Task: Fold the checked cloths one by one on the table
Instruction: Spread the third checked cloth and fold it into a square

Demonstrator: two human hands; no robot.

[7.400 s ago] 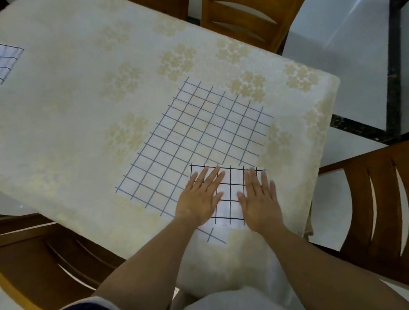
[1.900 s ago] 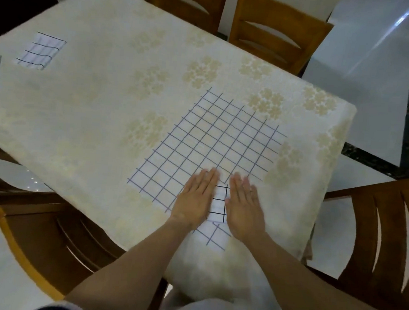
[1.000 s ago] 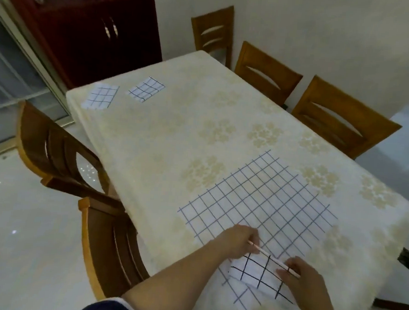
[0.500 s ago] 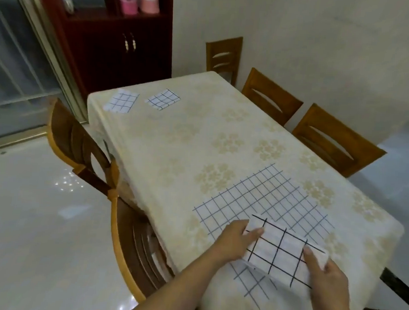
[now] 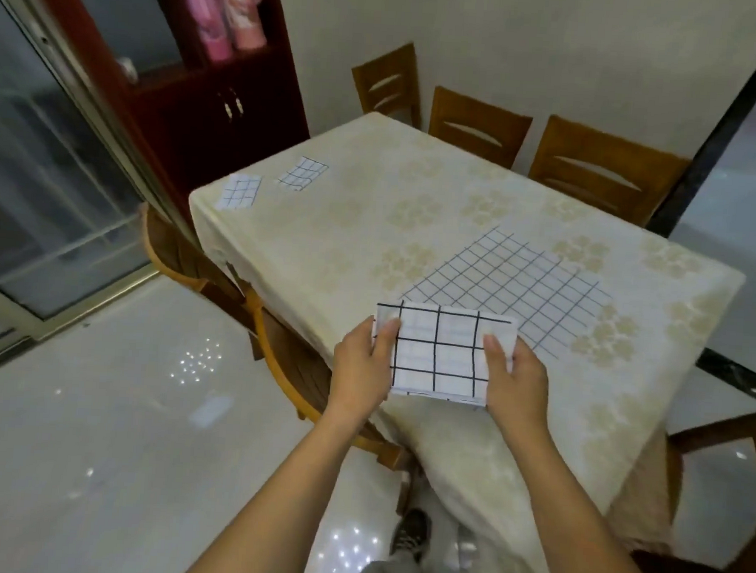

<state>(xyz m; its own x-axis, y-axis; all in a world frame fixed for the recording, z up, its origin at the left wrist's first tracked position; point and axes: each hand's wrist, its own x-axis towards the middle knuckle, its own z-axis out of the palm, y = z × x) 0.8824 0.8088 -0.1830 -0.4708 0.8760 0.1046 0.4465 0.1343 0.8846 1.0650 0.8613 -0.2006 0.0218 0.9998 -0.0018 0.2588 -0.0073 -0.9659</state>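
Two folded pieces lie at the far left end of the counter [image 5: 371,224]: the corner cloth [image 5: 239,192] and the inner cloth [image 5: 303,173] beside it. Nearer, the left hand [image 5: 362,369] pinches one side of the folded checked cloth [image 5: 440,354], thumb on top, over the counter's near edge; the right hand [image 5: 514,379] pinches the other side. Behind lies the spread checked cloth [image 5: 517,290], flat

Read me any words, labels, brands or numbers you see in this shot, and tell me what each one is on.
No text here can be read.
Pink flasks in the cabinet: printed pictures, too blurred to show any lettering.
Held cloth: grid lines only.
Flat cloth: grid lines only.
Tablecloth: flower pattern only.
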